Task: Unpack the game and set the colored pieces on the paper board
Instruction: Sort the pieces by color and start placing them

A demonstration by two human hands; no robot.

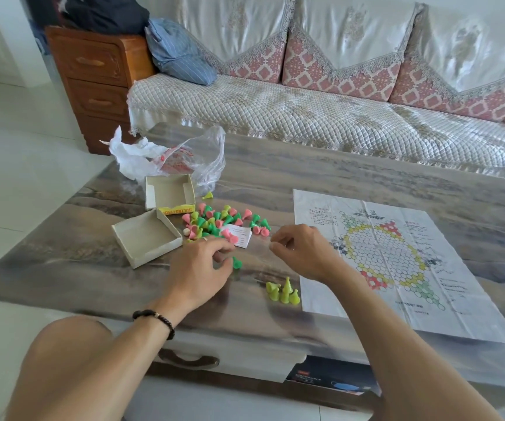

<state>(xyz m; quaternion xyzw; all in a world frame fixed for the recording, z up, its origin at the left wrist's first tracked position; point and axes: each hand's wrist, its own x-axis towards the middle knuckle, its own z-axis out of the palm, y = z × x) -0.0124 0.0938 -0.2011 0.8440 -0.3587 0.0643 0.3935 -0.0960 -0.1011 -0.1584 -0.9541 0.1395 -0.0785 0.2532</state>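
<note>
Your left hand (198, 262) is low over the bench (351, 177), fingers curled down, with a dark green piece (237, 263) just beside the fingertips; I cannot tell if the grip really pinches it. Your right hand (298, 249) is above the bench, between the pile of pieces (223, 221) and the paper board (393, 262), thumb and forefinger pressed together, but what they hold is too small to see. Four yellow-green pieces (283, 291) stand in a group near the board's left edge. Two open box halves (154, 235) lie left of the pile, in front of a plastic bag (184, 156).
</note>
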